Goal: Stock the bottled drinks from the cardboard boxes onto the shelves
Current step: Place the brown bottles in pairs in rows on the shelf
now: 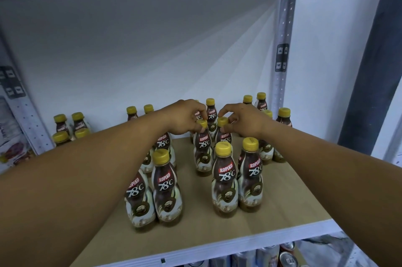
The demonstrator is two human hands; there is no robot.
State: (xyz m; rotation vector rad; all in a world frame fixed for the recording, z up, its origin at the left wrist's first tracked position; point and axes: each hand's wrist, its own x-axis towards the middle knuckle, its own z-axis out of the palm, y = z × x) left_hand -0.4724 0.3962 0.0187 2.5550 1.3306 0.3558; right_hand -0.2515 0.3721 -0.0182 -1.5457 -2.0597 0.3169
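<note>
Brown yellow-capped plastic coffee bottle (202, 149) pinched at the cap by the left hand (185, 118), matching bottle (224, 136) just right of it pinched likewise by the right hand (243, 122) — both stood upright on a tan shelf board (282, 190).

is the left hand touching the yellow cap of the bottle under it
Touching. The head view shows the left hand pinching the yellow cap of a bottle, fingertips closed on it with no gap.
</note>
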